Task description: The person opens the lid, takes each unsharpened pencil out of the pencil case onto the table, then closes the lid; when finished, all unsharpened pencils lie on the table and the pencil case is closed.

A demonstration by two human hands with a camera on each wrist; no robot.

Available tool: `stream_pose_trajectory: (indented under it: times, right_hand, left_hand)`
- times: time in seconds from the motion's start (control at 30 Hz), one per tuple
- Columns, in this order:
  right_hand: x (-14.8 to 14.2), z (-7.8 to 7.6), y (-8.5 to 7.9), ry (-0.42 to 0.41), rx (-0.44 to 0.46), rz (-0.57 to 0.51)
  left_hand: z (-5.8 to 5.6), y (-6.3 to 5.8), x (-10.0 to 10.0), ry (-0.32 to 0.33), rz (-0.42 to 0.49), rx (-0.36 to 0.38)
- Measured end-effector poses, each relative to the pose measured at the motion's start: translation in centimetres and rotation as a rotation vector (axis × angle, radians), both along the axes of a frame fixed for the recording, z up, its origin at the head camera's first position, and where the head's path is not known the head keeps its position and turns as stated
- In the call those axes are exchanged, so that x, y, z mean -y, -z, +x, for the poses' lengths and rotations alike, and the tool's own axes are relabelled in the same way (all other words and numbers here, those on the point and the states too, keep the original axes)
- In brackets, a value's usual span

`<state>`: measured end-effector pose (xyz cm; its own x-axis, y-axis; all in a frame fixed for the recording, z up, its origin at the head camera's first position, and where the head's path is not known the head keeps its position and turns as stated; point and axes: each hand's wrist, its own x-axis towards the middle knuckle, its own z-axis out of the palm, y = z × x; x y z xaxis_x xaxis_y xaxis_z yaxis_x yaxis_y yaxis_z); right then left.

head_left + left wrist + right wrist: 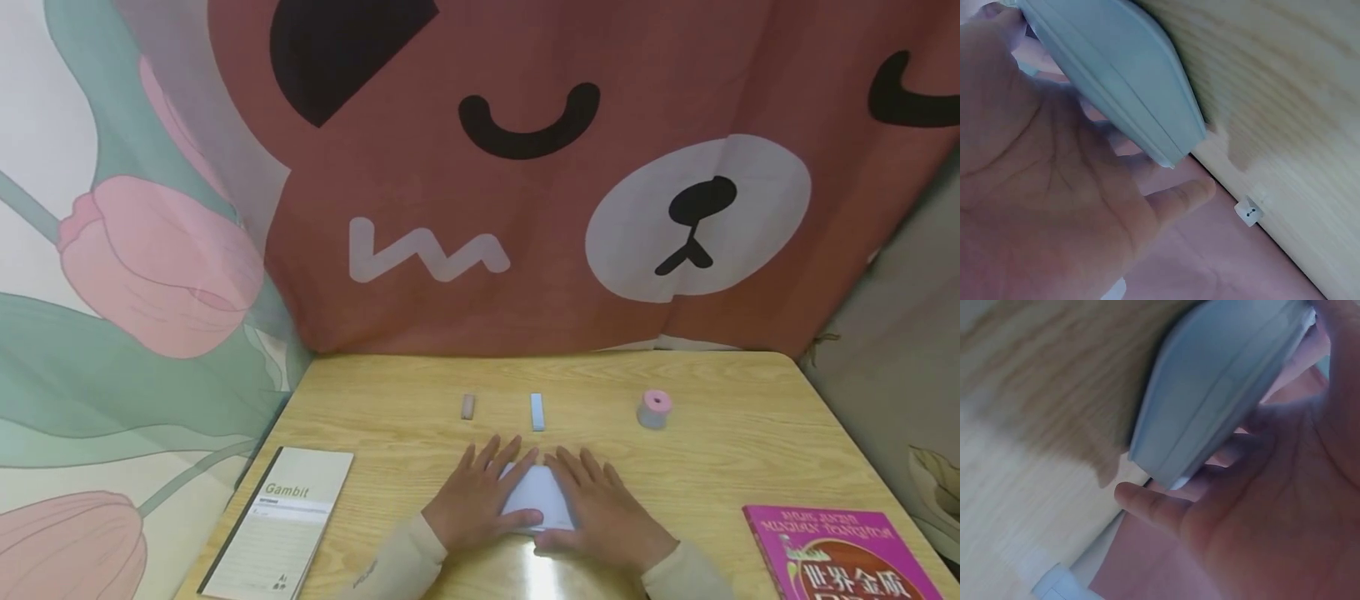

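A pale blue case [536, 500] with rounded corners lies on the wooden table in front of the person. A seam runs along the side of the case [1116, 75] in the left wrist view. My left hand [480, 502] holds its left side, thumb across the near edge and fingers spread toward the far edge. On the opposite side my right hand [609, 518] holds it likewise, thumb at the near right corner. Both palms face the case [1216, 387] in the wrist views, and some fingers are partly hidden behind it.
Beyond the hands lie a small brownish block [468, 407], a light blue strip [537, 412] and a pink-topped grey cylinder [655, 409]. A notebook [281, 529] is at left, a magenta book [832, 521] at right. A bear-print cloth [450, 317] hangs behind the table.
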<state>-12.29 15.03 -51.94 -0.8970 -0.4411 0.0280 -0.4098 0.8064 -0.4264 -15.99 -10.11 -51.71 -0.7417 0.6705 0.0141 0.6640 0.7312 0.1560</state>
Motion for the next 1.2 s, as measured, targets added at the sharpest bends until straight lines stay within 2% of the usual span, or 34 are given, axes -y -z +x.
stream_pose_trajectory:
  times: [0.2, 0.43, 0.7, 0.8, 1.2]
  right_hand:
    - [-0.4, 0.1, 0.2, -0.025, -0.038, 0.051]
    - [-1.2, 0.2, 0.3, -0.079, -0.123, 0.06]
    - [-1.3, 0.1, -0.2, -0.098, -0.139, 0.026]
    - [-1.2, 0.0, -0.2, -0.1, -0.146, 0.028]
    - [-1.1, -0.3, 0.0, -0.103, -0.157, 0.021]
  left_hand:
    - [0.9, -0.9, 0.1, 0.036, -0.047, -0.01]
    - [1.2, -1.7, 0.3, 0.073, -0.114, -0.085]
    - [0.6, -2.2, 0.6, 0.135, -0.102, -0.183]
    - [0.2, -2.3, 0.7, 0.158, -0.103, -0.198]
    - [-1.2, -2.4, 0.4, 0.258, -0.168, -0.313]
